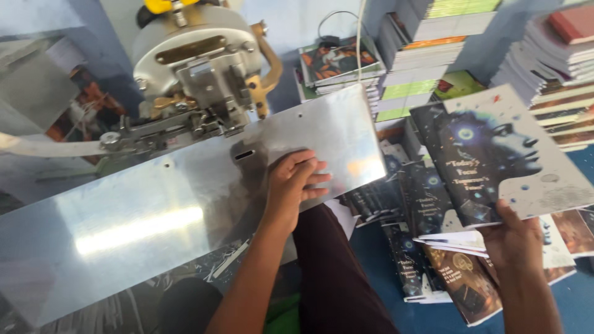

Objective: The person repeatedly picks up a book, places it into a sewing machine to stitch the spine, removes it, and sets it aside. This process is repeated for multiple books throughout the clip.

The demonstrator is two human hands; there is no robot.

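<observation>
Steel plate (154, 216) lay under my left hand (296, 185), fingers spread flat; my right hand (516, 241) pinched a dark-covered booklet (501, 154) above the pile (433, 260), ready for feeding toward the stitching head (198, 74).

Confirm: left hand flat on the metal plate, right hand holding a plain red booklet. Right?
Not quite. In the head view the right hand holds a dark booklet with a printed illustration, not a plain red one. The left hand does rest on the metal plate.

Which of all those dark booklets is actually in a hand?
The booklet lifted in the right hand, gripped at its lower edge; the others lie loose or stacked.
</observation>
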